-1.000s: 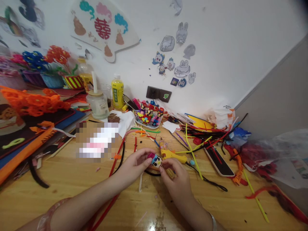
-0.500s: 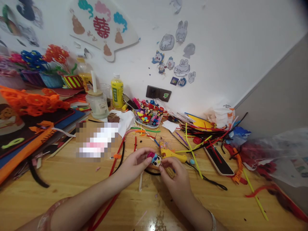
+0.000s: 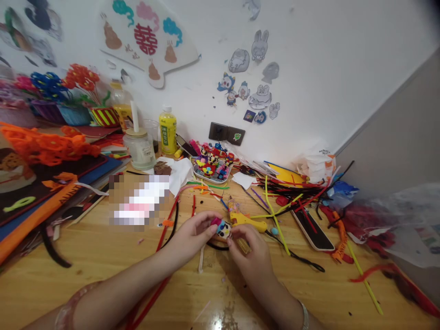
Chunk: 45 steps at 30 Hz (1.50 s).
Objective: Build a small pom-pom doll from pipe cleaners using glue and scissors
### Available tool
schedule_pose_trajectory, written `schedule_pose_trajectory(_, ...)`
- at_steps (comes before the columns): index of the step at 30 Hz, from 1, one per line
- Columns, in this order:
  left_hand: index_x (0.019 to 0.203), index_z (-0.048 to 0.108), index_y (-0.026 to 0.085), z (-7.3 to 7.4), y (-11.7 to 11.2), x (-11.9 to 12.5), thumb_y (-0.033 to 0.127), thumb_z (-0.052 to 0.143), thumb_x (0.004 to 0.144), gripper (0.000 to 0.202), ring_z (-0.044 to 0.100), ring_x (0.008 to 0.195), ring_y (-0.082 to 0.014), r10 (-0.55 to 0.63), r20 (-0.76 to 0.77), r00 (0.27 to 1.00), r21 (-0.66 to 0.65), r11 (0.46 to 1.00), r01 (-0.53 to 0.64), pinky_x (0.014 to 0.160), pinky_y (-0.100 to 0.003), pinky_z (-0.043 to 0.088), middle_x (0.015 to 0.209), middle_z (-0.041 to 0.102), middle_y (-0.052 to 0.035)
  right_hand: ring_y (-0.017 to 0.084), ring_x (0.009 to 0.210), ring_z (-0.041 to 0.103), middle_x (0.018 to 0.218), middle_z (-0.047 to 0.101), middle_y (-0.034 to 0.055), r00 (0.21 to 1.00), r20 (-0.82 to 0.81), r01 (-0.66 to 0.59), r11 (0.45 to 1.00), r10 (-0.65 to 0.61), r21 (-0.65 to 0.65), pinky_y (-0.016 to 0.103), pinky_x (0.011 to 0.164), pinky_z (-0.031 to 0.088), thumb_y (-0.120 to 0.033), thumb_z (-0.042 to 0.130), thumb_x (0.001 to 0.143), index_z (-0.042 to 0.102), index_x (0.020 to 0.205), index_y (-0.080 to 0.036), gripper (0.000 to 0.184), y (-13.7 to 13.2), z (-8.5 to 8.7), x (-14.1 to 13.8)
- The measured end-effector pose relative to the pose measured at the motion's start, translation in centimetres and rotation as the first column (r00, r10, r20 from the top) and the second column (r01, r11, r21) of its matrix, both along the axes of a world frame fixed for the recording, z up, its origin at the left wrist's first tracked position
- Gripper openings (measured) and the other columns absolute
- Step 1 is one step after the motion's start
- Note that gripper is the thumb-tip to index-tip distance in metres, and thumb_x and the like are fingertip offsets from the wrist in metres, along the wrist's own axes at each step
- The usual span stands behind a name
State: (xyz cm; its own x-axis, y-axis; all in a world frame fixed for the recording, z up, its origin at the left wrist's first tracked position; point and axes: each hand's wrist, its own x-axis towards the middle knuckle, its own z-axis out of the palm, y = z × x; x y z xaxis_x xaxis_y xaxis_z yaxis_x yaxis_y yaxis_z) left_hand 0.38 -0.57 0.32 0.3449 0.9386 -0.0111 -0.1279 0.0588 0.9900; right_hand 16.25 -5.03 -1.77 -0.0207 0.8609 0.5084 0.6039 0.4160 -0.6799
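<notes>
Over the wooden table I hold a small craft figure with a white face, black eye patches, a yellow spot and a blue and magenta top. The fingers of my left hand pinch it from the left, by its magenta part. My right hand closes on its right edge with thumb and fingertips. Just behind the right hand lies a yellow hot glue gun, its nozzle pointing toward the wall. Part of the figure's edges is hidden by my fingers.
A tray of colourful little figures stands at the back, near a yellow drink bottle and a glass jar. Pipe cleaners and a phone lie right. Orange pipe-cleaner flowers fill the left. Black cord runs beside my right hand.
</notes>
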Motion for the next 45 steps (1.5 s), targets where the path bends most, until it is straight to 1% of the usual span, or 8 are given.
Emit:
schedule_pose_trajectory(12,0.083,0.062,0.018,-0.5,0.0,0.1,0.025,0.067,0.064,0.020,0.060,0.090,-0.0187,-0.007,0.043,0.999,-0.014,1.000,0.007,0.086,-0.032,0.044,0.087,0.067,-0.0022,0.016,0.072,0.057,0.075,0.061,0.0018,1.000,0.011,-0.008,0.998,0.008,0.056,0.027,0.066,0.046,-0.013,0.054,0.072,0.057,0.080,-0.019,0.010,0.0,0.4,0.0)
schedule_pose_trajectory(23,0.082,0.063,0.017,-0.2,-0.3,0.2,0.028,0.069,0.063,0.023,0.060,0.089,-0.0204,0.018,0.033,0.999,-0.026,1.000,-0.017,0.084,-0.033,0.045,0.087,0.068,-0.0038,0.017,0.070,0.056,0.074,0.060,0.0020,1.000,0.002,0.012,1.000,-0.012,0.028,0.028,0.064,0.045,-0.014,0.054,0.073,0.057,0.079,-0.020,0.009,-0.1,0.4,-0.1)
schedule_pose_trajectory(32,0.081,0.063,0.018,-0.4,-0.2,0.2,0.027,0.069,0.063,0.022,0.061,0.088,-0.0202,0.024,0.034,0.999,-0.025,0.999,-0.023,0.084,-0.033,0.046,0.087,0.068,-0.0033,0.017,0.072,0.056,0.076,0.060,0.0025,1.000,0.014,0.015,1.000,-0.015,0.006,0.029,0.065,0.046,-0.015,0.054,0.074,0.055,0.080,-0.020,0.007,0.0,-0.2,0.0)
schedule_pose_trajectory(35,0.083,0.064,0.018,-0.1,-0.1,0.1,0.028,0.068,0.064,0.023,0.061,0.090,-0.0206,0.008,0.014,1.000,-0.028,1.000,-0.008,0.084,-0.032,0.046,0.090,0.069,-0.0036,0.017,0.072,0.056,0.076,0.059,0.0025,1.000,0.007,0.019,1.000,-0.019,0.016,0.029,0.066,0.046,-0.015,0.055,0.073,0.055,0.081,-0.020,0.010,0.0,0.0,0.0)
schedule_pose_trajectory(38,0.089,0.065,0.018,0.4,0.1,-0.3,0.031,0.066,0.066,0.026,0.059,0.095,-0.0225,0.022,-0.029,0.999,-0.019,1.000,-0.022,0.086,-0.033,0.045,0.098,0.069,-0.0050,0.017,0.074,0.055,0.079,0.059,0.0030,1.000,-0.022,0.015,1.000,-0.014,0.024,0.029,0.068,0.047,-0.015,0.057,0.070,0.054,0.086,-0.019,0.017,-0.2,0.4,0.1)
schedule_pose_trajectory(41,0.097,0.065,0.018,0.5,0.5,-0.8,0.033,0.062,0.071,0.031,0.057,0.100,-0.0228,0.035,-0.063,0.997,0.008,0.999,-0.034,0.088,-0.032,0.042,0.105,0.066,-0.0063,0.017,0.076,0.056,0.080,0.059,0.0036,0.997,-0.071,-0.004,0.999,0.008,0.054,0.030,0.069,0.046,-0.013,0.051,0.072,0.053,0.087,-0.019,0.016,-0.3,1.0,0.5)
schedule_pose_trajectory(43,0.100,0.064,0.019,0.3,0.9,-1.2,0.033,0.061,0.072,0.031,0.056,0.099,-0.0221,0.030,-0.065,0.997,0.022,0.999,-0.029,0.085,-0.031,0.042,0.104,0.066,-0.0062,0.017,0.072,0.056,0.075,0.058,0.0030,0.994,-0.100,-0.024,0.996,0.032,0.083,0.029,0.067,0.045,-0.011,0.043,0.076,0.054,0.079,-0.020,0.014,-0.4,1.3,0.8)
schedule_pose_trajectory(45,0.097,0.064,0.019,0.0,1.4,-1.5,0.033,0.062,0.071,0.029,0.057,0.095,-0.0212,0.038,-0.047,0.998,0.046,0.998,-0.036,0.080,-0.029,0.044,0.099,0.066,-0.0052,0.016,0.066,0.055,0.067,0.057,0.0017,0.994,-0.100,-0.041,0.995,0.050,0.086,0.027,0.061,0.044,-0.009,0.037,0.077,0.052,0.069,-0.020,0.020,-0.3,1.3,1.1)
